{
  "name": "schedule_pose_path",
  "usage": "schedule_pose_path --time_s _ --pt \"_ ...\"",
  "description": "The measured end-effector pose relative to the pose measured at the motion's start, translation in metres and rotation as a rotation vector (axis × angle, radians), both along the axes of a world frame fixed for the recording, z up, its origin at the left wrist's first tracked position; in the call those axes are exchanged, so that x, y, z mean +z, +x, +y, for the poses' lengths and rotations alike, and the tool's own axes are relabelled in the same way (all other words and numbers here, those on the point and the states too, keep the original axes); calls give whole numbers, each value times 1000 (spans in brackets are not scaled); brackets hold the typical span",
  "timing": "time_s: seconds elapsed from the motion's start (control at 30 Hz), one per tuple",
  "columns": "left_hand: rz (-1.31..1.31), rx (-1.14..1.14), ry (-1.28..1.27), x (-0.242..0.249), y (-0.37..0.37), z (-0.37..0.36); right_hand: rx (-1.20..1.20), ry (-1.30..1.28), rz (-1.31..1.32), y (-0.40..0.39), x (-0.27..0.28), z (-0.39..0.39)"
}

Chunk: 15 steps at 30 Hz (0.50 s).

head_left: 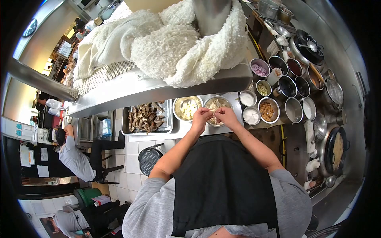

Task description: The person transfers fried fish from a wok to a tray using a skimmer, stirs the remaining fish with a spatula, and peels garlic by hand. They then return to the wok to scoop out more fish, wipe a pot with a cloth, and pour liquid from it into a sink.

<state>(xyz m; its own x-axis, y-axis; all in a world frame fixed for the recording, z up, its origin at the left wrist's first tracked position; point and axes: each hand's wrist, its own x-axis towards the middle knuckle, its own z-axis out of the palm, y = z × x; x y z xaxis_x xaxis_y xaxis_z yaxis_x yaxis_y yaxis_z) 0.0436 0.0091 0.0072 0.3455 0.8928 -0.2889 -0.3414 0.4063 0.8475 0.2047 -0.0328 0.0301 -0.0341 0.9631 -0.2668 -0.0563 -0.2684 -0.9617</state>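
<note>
My left hand (202, 117) and my right hand (226, 117) meet over a metal bowl (219, 99) of pale shredded food. Fingers of both hands are pinched together around a small pale piece of food (212, 112); its exact kind is too small to make out. Just left of my left hand stands another metal bowl (175, 111) with light yellow chunks in it. Farther left, a metal tray (170, 126) carries a heap of dark brown cooked pieces (145, 118).
White towels (166, 47) lie on a metal shelf (158, 89) above the counter. To the right are a bowl of orange-brown chunks (267, 110), white-filled containers (251, 116), sliced onions (259, 70) and a large pan (337, 150). Two people (77, 158) (71, 220) are at left.
</note>
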Motion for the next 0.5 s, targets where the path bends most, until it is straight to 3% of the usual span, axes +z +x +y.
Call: schedule_pose_path --time_s 0.13,0.33,0.5 --pt "-182 39 -273 -13 -5 4 9 9 -83 0 -2 -1" --pt "-261 118 -359 -7 -7 4 37 100 -246 5 -13 1" --pt "-296 132 -374 0 -18 12 -38 344 -512 18 -5 5"
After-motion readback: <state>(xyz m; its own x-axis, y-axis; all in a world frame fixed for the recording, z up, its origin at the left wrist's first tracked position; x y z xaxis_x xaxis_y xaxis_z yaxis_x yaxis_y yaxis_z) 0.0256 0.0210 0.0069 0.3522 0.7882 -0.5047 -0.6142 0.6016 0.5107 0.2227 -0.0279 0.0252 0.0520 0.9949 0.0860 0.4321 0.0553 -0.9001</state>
